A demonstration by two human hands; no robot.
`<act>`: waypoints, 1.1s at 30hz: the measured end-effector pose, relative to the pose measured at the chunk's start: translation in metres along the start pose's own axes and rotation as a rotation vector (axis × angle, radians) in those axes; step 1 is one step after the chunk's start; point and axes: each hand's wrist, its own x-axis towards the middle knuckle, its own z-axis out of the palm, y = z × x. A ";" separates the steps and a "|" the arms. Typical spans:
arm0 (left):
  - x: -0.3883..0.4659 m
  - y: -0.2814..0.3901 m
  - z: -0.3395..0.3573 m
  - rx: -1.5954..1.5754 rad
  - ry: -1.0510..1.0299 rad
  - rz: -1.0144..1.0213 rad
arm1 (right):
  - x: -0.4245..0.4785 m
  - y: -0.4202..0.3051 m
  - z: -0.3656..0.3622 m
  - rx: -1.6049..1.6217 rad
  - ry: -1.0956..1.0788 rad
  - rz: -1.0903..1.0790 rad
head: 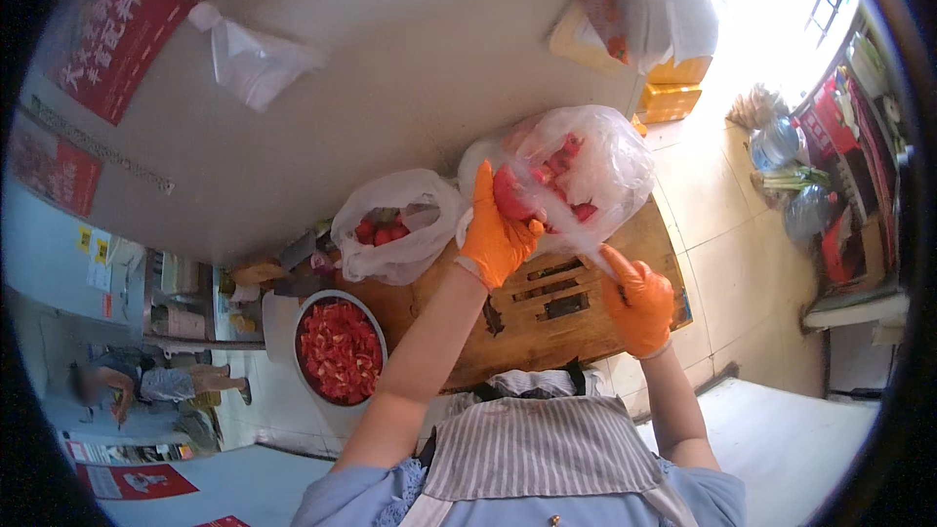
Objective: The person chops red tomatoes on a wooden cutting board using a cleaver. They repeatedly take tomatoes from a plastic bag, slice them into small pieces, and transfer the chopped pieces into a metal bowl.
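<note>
My left hand (499,234), in an orange glove, grips a red tomato (514,194). In my right hand (640,304), gloved the same way, is a knife (560,216); its blade is motion-blurred and passes over or against the tomato's right side, which I cannot tell. Beneath both lies the mouth of a clear plastic bag (618,161) with red tomato pieces inside. To the left, a white plastic bag (432,249) holds several whole tomatoes (382,233). A round basin (380,322) is filled with cut tomato chunks (340,351).
A slotted wooden surface (512,337) lies under the bags, against a wall (410,88). Water bottles (809,212) and green vegetables (794,177) stand at the right. Yellow boxes (670,99) are beyond the clear bag. At far left another person (161,380) is in view.
</note>
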 end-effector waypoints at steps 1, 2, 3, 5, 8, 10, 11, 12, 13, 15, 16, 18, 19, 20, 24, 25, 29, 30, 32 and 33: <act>0.000 -0.009 -0.002 -0.249 -0.180 -0.007 | 0.002 0.004 -0.001 -0.090 0.008 -0.109; 0.003 -0.016 -0.003 -0.489 -0.362 -0.056 | 0.006 0.008 -0.002 -0.180 0.014 -0.219; 0.007 -0.015 -0.008 -0.528 -0.372 -0.175 | 0.013 0.008 -0.002 -0.161 -0.038 -0.233; 0.017 -0.015 -0.016 -0.554 -0.324 -0.288 | 0.027 0.005 -0.003 -0.121 -0.144 -0.266; 0.006 -0.020 0.018 -0.414 -0.059 -0.063 | 0.038 0.022 0.002 -0.059 -0.176 -0.228; 0.010 -0.027 0.001 -0.445 -0.088 0.009 | 0.042 0.028 0.006 -0.042 -0.197 -0.244; 0.014 -0.032 -0.011 -0.461 -0.106 0.043 | 0.044 0.031 0.007 -0.060 -0.201 -0.255; 0.018 -0.037 -0.018 -0.410 -0.095 0.043 | 0.043 0.037 0.007 -0.089 -0.204 -0.248; 0.018 -0.049 -0.036 -0.422 -0.055 0.065 | 0.043 0.041 0.011 -0.070 -0.224 -0.253; 0.027 -0.076 -0.071 -0.445 0.010 0.108 | 0.044 0.051 0.023 -0.042 -0.254 -0.260; 0.031 -0.072 -0.053 -0.496 -0.034 0.078 | 0.047 0.054 0.025 -0.066 -0.263 -0.245; 0.034 -0.069 -0.016 -0.515 -0.038 0.060 | 0.058 0.052 0.029 -0.100 -0.287 -0.232; 0.035 -0.067 -0.001 -0.473 -0.009 0.065 | 0.061 0.055 0.031 -0.077 -0.285 -0.213; 0.038 -0.066 0.008 -0.442 0.014 0.065 | 0.064 0.058 0.033 -0.055 -0.282 -0.193; 0.047 -0.059 0.014 -0.309 0.111 0.103 | 0.059 0.082 0.045 -0.038 -0.209 -0.215; 0.046 -0.059 0.016 -0.274 0.134 0.108 | 0.057 0.087 0.046 -0.035 -0.197 -0.220; 0.036 -0.050 0.042 -0.034 0.237 0.085 | 0.063 0.098 0.049 0.006 -0.228 -0.197; 0.036 -0.044 0.048 -0.112 0.330 0.041 | 0.060 0.105 0.058 0.024 -0.212 -0.144; 0.040 -0.035 0.053 -0.272 0.514 -0.044 | 0.051 0.130 0.081 0.052 -0.179 -0.043; 0.034 -0.031 0.047 -0.289 0.465 -0.097 | 0.051 0.135 0.080 0.055 -0.225 0.018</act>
